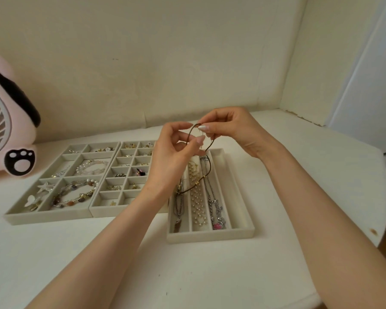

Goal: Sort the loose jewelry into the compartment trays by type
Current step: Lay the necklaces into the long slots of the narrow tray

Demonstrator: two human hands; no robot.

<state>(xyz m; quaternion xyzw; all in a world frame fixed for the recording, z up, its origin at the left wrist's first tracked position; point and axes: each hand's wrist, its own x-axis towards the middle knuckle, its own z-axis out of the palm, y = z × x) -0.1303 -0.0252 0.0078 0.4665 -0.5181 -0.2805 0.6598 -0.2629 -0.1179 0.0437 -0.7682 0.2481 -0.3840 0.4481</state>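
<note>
Between the fingers (204, 127) of both hands hangs a thin brown cord necklace with small gold beads (202, 178). The right hand (230, 128) pinches the top of its loop with thumb and forefinger. The left hand (172, 157) pinches the cord just below and to the left of that, its other fingers loosely curled. Both hands are raised off the white desk (187, 275).

Below the fingers the cord drops in a loose curve. Its lower end trails across the far part of a grey-beige velvet tray with four long slots (243, 233). Under the fingers, this tray's slots hold a dark metal chain (178, 204), a strand of cream pearls (196, 197) and a silver chain with a pink pendant (216, 210).

Left of the fingers, partly behind the left wrist, lies a matching tray of small square compartments (98, 210) with earrings in them. Touching it further left is a tray of larger compartments (42, 218) holding beaded bracelets and charms. Well away to the far left stands a pink fan with a black paw print (7, 139).
</note>
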